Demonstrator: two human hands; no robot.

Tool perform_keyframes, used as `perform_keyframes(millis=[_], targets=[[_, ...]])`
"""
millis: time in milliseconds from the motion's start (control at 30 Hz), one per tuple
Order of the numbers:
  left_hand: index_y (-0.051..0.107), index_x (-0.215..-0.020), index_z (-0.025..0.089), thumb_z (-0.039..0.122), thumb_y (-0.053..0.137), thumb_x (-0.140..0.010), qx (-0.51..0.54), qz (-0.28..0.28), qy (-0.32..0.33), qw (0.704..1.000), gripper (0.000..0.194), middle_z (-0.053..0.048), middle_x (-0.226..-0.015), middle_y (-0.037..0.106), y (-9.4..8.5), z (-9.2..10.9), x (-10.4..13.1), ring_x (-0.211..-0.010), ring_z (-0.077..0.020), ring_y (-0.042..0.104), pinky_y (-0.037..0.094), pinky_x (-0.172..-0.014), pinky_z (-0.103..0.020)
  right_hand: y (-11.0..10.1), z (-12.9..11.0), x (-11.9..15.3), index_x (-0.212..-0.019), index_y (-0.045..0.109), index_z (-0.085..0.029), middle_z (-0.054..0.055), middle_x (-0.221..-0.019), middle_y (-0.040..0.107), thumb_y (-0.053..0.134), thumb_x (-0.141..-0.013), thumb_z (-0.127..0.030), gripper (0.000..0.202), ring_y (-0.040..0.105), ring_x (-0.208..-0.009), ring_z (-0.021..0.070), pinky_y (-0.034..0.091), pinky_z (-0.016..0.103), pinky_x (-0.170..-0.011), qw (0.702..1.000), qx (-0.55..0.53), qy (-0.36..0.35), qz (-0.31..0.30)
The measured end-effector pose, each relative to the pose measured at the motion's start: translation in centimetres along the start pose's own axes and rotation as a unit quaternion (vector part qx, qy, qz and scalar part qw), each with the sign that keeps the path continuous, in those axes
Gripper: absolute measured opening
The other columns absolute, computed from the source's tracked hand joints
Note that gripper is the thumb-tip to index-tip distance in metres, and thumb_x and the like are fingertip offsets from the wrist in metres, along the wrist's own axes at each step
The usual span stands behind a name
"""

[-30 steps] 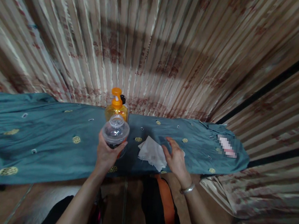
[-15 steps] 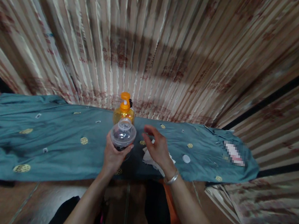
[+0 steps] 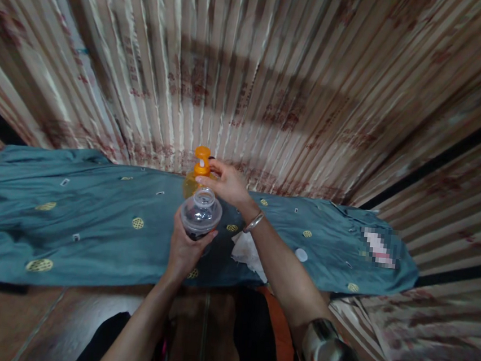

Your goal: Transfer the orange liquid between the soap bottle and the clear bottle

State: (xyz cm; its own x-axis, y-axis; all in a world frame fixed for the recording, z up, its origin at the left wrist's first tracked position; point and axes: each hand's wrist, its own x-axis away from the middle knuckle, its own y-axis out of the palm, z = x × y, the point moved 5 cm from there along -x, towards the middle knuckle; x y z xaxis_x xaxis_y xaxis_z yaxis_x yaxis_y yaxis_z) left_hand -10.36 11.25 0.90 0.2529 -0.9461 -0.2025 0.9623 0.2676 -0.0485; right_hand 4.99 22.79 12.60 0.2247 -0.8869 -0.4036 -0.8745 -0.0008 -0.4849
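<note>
One left hand [image 3: 185, 250] clasped round domed container [image 3: 201, 215], one right hand [image 3: 228, 184] half-open at pump bottle [image 3: 190, 185]

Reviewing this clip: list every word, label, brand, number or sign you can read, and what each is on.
No text can be read.
Curtain: character-like marks, too blurred.
Teal cloth: small pale patches, too small to make out.
Pixelated item on the cloth: unreadable.
Pump bottle: no legible label.
Clear container: none visible.

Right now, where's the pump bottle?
In the head view, left of centre, the pump bottle stands behind the domed container in the left hand, beside the right hand.
</note>
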Motion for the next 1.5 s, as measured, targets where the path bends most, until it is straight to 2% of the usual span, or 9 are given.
perform_keyframes(millis=[300,467,600,700,800,933,1133,1300,1500], targets=[[0.044,-0.174,0.024,0.045,0.106,-0.066,-0.018,-0.001,0.045,0.999,0.126,-0.025,-0.175,0.067,0.0,-1.5,-0.2,-0.162,-0.0441,0.070,0.051,-0.139,-0.062,-4.4,-0.8,3.7,-0.123,0.084,-0.025,0.010,-0.124,0.093,0.094,-0.102,-0.053,0.037,0.088,-0.123,0.0361,0.067,0.052,-0.117,0.990,0.102,0.005,0.094],[0.041,-0.180,0.022,0.058,0.113,-0.063,-0.037,0.009,0.108,0.993,0.142,-0.030,-0.186,0.052,-2.6,-1.6,0.2,-0.177,-0.0519,0.049,0.038,-0.145,-0.073,-7.8,-1.4,8.0,-0.127,0.083,-0.027,0.012,-0.130,0.092,0.091,-0.101,-0.059,0.042,0.087,-0.124,0.0376,0.067,0.053,-0.116,0.974,0.101,0.018,0.201],[0.054,-0.179,0.027,0.054,0.103,-0.091,-0.142,0.057,0.360,0.920,0.103,-0.019,-0.167,0.068,-5.1,3.3,3.5,-0.158,-0.0431,0.066,0.052,-0.137,-0.063,-9.4,-1.7,11.3,-0.123,0.082,-0.030,0.010,-0.127,0.092,0.090,-0.099,-0.064,0.042,0.086,-0.120,0.0370,0.068,0.053,-0.113,0.962,0.075,0.025,0.263],[0.063,-0.170,0.031,0.030,0.080,-0.113,-0.151,-0.056,0.420,0.893,0.059,-0.010,-0.148,0.079,-3.5,5.5,6.7,-0.137,-0.0277,0.079,0.064,-0.121,-0.039,-10.1,-2.2,13.2,-0.118,0.081,-0.031,0.008,-0.120,0.091,0.087,-0.101,-0.066,0.040,0.085,-0.116,0.0354,0.067,0.051,-0.110,0.953,0.048,0.023,0.298],[0.052,-0.180,0.031,0.031,0.072,-0.119,-0.137,-0.169,0.385,0.897,0.064,-0.014,-0.163,0.075,-0.1,4.5,9.1,-0.153,-0.0273,0.076,0.061,-0.130,-0.040,-10.3,-2.7,14.5,-0.116,0.080,-0.030,0.005,-0.114,0.088,0.086,-0.103,-0.063,0.036,0.083,-0.112,0.0309,0.066,0.045,-0.109,0.954,0.004,0.019,0.300],[0.030,-0.191,0.032,0.034,0.091,-0.102,-0.060,-0.177,0.242,0.952,0.107,-0.022,-0.195,0.049,3.3,0.5,9.2,-0.182,-0.0401,0.050,0.047,-0.144,-0.060,-9.8,-3.2,15.7,-0.114,0.082,-0.030,0.003,-0.111,0.088,0.093,-0.099,-0.068,0.042,0.082,-0.110,0.0281,0.068,0.040,-0.104,0.961,-0.100,0.017,0.255],[0.030,-0.186,0.020,0.048,0.107,-0.075,-0.026,-0.184,0.088,0.979,0.138,-0.033,-0.194,0.047,5.1,-1.9,6.6,-0.180,-0.0484,0.050,0.045,-0.145,-0.067,-8.4,-3.5,16.8,-0.117,0.087,-0.033,0.004,-0.122,0.093,0.105,-0.086,-0.075,0.055,0.085,-0.121,0.0324,0.069,0.047,-0.114,0.961,-0.207,0.064,0.173],[0.062,-0.156,0.020,0.054,0.105,-0.067,0.020,-0.220,-0.016,0.975,0.105,-0.024,-0.149,0.088,6.1,-1.3,5.8,-0.137,-0.0461,0.088,0.068,-0.123,-0.064,-7.2,-3.0,16.4,-0.112,0.086,-0.033,0.004,-0.120,0.093,0.109,-0.079,-0.075,0.058,0.086,-0.122,0.0330,0.070,0.048,-0.115,0.958,-0.225,0.082,0.155],[0.071,-0.125,0.024,0.053,0.107,-0.055,0.031,-0.222,-0.084,0.971,0.083,-0.020,-0.127,0.095,7.0,-0.2,6.3,-0.121,-0.0475,0.092,0.071,-0.116,-0.066,-7.3,-2.2,16.4,-0.099,0.085,-0.030,0.001,-0.101,0.089,0.113,-0.075,-0.068,0.053,0.082,-0.100,0.0296,0.071,0.046,-0.101,0.955,-0.162,0.127,0.212]])
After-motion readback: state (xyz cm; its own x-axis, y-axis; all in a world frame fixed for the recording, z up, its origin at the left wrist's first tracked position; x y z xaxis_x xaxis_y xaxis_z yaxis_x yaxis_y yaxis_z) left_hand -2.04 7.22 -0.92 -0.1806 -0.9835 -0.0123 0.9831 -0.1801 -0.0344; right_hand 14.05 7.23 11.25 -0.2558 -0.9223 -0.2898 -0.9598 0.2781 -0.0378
